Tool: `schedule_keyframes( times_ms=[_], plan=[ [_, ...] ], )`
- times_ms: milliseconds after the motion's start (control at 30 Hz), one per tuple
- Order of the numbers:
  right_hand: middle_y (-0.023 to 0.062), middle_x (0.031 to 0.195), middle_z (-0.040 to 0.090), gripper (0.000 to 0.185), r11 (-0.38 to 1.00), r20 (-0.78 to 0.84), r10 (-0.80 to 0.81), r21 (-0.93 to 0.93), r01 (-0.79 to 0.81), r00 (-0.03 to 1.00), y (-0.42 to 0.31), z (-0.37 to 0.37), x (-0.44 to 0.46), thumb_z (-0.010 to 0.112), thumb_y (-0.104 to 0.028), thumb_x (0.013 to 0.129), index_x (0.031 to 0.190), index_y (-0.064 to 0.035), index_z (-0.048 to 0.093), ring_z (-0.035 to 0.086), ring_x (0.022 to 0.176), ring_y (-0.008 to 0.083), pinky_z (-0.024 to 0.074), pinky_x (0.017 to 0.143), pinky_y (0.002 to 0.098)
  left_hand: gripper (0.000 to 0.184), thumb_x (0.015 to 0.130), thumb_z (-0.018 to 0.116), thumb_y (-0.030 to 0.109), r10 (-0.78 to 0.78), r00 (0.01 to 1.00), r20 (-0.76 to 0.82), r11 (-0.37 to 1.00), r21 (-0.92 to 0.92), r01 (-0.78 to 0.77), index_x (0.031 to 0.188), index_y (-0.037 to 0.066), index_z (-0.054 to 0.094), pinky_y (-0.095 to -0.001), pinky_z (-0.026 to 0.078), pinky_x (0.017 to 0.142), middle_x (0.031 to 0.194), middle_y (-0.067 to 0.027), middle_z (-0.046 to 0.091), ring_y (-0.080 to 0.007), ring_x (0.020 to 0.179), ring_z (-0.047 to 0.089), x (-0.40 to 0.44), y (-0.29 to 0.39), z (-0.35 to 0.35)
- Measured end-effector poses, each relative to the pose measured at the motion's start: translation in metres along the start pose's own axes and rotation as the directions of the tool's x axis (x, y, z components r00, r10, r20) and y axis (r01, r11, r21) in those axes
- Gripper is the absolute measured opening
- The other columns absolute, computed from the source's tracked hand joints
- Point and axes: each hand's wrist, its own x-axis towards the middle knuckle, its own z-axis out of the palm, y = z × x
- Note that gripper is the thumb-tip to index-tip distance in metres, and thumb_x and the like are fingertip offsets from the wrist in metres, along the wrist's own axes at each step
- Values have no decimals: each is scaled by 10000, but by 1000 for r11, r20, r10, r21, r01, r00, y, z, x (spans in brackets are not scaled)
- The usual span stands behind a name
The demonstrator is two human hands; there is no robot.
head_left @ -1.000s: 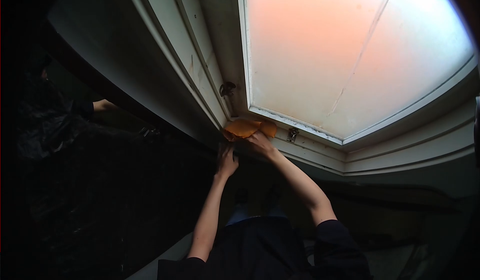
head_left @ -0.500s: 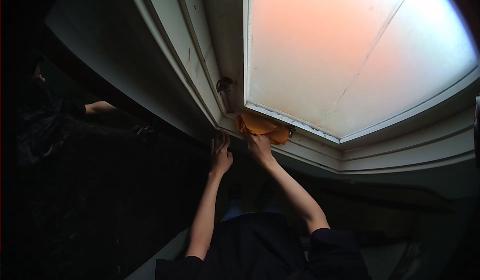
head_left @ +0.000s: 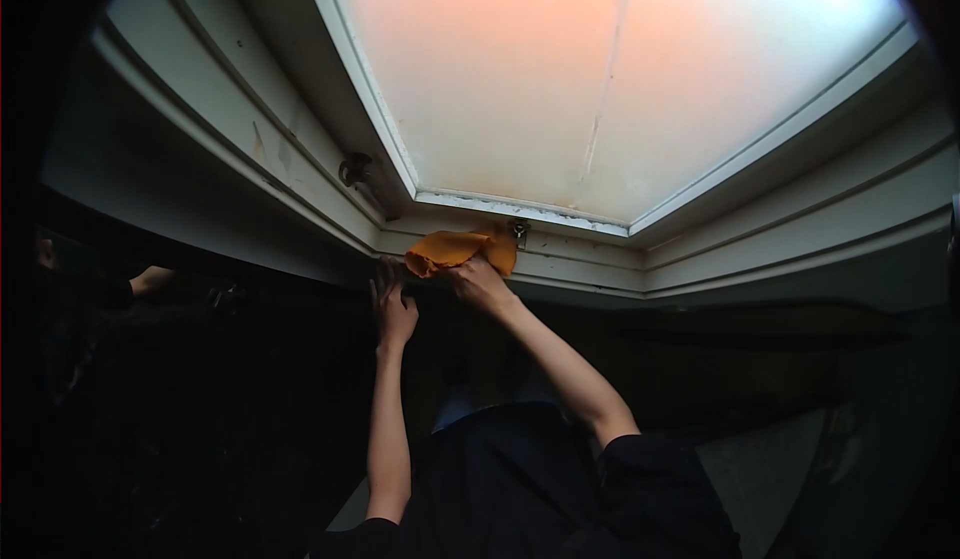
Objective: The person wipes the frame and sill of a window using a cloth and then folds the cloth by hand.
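Note:
My right hand (head_left: 478, 281) grips an orange cloth (head_left: 450, 250), which lies bunched on the lower sill of a white window frame (head_left: 585, 268). Part of the cloth hides my fingertips. To the left of it, my left hand (head_left: 393, 304) rests with outstretched fingers at the sill's edge, near the corner, holding nothing. Just beyond the cloth is a small metal catch (head_left: 519, 229). Above rises a bright frosted pane (head_left: 520, 89) with a long vertical line down it.
A dark metal latch (head_left: 355, 169) sits on the left side of the frame. At the far left, in shadow, another person's arm (head_left: 152, 279) shows. Below the sill everything is very dark.
The view has swung, so the window sits further left. My right hand and the cloth have shifted left along the sill relative to the metal catch, uncovering more of it.

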Motion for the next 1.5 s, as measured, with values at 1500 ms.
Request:
schedule_keyframes(
  times_ms=[1500],
  plan=[
    [181, 1011, 656, 281, 811, -566, 415, -125, -572, 712, 78, -127, -145, 545, -134, 905, 1162, -98, 652, 607, 986, 356, 412, 952, 439, 819, 825, 437, -73, -28, 998, 54, 999, -36, 30, 1526, 199, 113, -474, 121, 1181, 1584, -97, 89, -252, 1450, 135, 4, 3, -2]
  ],
)
